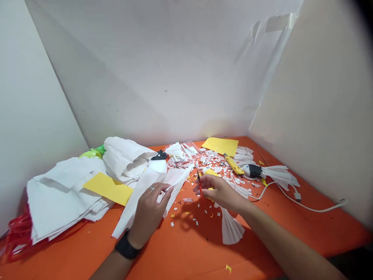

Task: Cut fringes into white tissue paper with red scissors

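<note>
My left hand [154,204], with a ring and a black watch on the wrist, pinches the edge of a large white paper sheet [142,184] left of centre. Just right of it, my right hand [214,188] is closed round small red-handled scissors [200,187], their dark blades pointing up and away. The scissors are apart from the sheet's raised corner. Under my right wrist a pleated white paper fan [231,229] lies on the orange table [186,256].
Stacked white paper [64,194], a yellow sheet [107,188] and red ribbon [20,233] lie left. Paper scraps [210,157] cover the back middle. At right are a yellow cutter [234,165], a white cable [314,210] and a black-banded object with a pleated tail [281,175].
</note>
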Tool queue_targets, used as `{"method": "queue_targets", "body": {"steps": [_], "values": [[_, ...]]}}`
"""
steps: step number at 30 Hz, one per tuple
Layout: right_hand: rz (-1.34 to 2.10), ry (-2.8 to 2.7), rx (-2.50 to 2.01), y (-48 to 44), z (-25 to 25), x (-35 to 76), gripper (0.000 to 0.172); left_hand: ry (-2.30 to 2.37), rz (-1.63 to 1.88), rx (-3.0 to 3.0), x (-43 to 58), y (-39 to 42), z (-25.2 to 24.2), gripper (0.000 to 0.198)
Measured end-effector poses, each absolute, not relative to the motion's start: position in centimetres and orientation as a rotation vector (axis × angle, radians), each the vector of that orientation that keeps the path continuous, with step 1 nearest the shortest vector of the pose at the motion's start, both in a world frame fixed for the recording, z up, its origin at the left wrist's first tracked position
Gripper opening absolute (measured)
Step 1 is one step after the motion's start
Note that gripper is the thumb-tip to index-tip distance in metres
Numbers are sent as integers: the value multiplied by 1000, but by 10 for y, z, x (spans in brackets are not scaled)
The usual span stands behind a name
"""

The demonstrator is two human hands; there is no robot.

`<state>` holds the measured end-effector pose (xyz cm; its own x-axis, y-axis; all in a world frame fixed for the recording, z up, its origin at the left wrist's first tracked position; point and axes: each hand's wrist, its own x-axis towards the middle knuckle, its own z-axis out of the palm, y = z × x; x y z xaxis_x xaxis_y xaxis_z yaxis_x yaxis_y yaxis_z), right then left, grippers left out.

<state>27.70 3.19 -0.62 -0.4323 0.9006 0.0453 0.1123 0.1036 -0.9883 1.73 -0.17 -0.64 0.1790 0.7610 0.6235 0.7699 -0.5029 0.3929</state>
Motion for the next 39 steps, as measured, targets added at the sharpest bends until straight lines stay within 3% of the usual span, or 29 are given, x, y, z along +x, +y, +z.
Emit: {"method": "queue_targets", "body": {"steps": [11,15,21,26,32,39], "values": [[2226,-1640,-434,21,-6,275,61,-1127,-941,-2490,18,-10,5,14],[2430,-1580,-398,23,-14,274,67,-1100,-939,-2650,15,-10,10,12],[2457,-1469,-612,24,-8,282,59,-960,-801,-2732,13,-14,12,15],[2474,-1513,-650,25,-6,284,63,-888,-713,-2713,16,-18,13,20],[2308,-1638,-833,26,-1,281,52,-854,-728,-2694,17,-17,12,20],[2311,-1619,-858,25,0,281,52,-902,-767,-2713,14,-14,7,17]]}}
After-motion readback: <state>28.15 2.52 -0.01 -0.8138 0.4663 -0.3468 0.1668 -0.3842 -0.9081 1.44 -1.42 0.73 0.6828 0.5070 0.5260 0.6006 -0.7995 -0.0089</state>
